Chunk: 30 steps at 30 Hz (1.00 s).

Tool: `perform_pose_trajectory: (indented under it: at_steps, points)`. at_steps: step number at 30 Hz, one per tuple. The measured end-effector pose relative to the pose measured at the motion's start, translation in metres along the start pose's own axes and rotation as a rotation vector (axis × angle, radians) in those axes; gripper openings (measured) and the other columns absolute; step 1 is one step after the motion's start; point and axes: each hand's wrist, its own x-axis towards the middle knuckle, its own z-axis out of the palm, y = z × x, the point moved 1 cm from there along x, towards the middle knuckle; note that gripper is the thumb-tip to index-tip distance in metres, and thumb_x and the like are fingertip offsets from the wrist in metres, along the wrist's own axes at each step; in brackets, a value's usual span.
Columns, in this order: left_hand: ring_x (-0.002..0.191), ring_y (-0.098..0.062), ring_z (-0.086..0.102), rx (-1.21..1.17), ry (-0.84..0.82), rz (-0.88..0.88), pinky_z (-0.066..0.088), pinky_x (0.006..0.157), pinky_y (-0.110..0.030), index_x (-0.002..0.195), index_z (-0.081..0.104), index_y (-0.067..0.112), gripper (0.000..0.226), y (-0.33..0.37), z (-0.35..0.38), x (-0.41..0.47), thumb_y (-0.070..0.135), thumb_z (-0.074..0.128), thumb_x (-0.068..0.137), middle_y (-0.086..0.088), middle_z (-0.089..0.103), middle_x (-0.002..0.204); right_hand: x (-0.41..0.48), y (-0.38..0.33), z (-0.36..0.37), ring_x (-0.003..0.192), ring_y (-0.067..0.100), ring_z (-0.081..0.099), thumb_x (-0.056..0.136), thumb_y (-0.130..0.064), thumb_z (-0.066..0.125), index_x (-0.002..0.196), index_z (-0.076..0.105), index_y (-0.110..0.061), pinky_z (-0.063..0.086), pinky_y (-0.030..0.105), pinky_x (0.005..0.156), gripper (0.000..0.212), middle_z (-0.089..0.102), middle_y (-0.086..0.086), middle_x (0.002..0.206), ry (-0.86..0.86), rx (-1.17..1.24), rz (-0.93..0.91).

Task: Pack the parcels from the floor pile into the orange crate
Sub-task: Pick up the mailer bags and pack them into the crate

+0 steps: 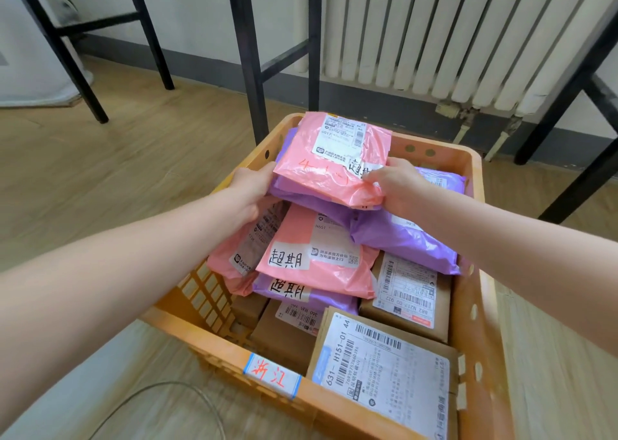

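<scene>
Wood-plank flooring (117, 158) and a white ribbed radiator (434, 31) lay behind the orange plastic crate (475, 322), packed with brown cardboard boxes (281, 339) and soft mailers (314, 259). Over its far half, the left hand (249, 188) and right hand (399, 185) had fingers curled round opposite edges of a pink plastic parcel (331, 161) stacked on a purple parcel (291, 190).
</scene>
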Motion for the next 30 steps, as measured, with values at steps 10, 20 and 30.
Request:
perform_pose_trajectory:
  at_steps: [10, 20, 30]
  points:
    - [0.108, -0.034, 0.06, -0.21, -0.338, -0.254, 0.054, 0.084, -0.051, 0.118, 0.053, 0.014, 0.061, 0.002, -0.016, -0.021, 0.06, 0.059, 0.079, -0.016, 0.06, 0.117, 0.01, 0.011, 0.03, 0.105, 0.024, 0.049, 0.096, -0.009, 0.044, 0.144, 0.023, 0.0, 0.041, 0.029, 0.087, 0.053, 0.05, 0.011, 0.122, 0.028, -0.496, -0.013]
    - [0.07, -0.024, 0.062, -0.203, -0.18, -0.24, 0.058, 0.065, -0.049, 0.099, 0.052, 0.009, 0.017, 0.006, 0.014, -0.019, 0.002, 0.063, 0.087, -0.014, 0.061, 0.082, -0.054, 0.02, 0.018, 0.105, 0.034, 0.048, 0.072, -0.025, 0.067, 0.128, 0.048, -0.006, 0.045, 0.042, 0.087, 0.063, 0.046, 0.019, 0.122, -0.112, -1.241, -1.232]
    - [0.075, -0.029, 0.065, -0.253, -0.083, -0.137, 0.055, 0.047, -0.044, 0.126, 0.051, 0.002, 0.043, -0.002, 0.017, 0.0, -0.007, 0.061, 0.084, -0.021, 0.063, 0.105, -0.073, 0.056, 0.036, 0.098, 0.029, 0.054, 0.076, -0.06, 0.062, 0.121, 0.042, -0.011, 0.044, 0.036, 0.068, 0.069, 0.049, 0.007, 0.112, -0.438, -1.667, -1.113]
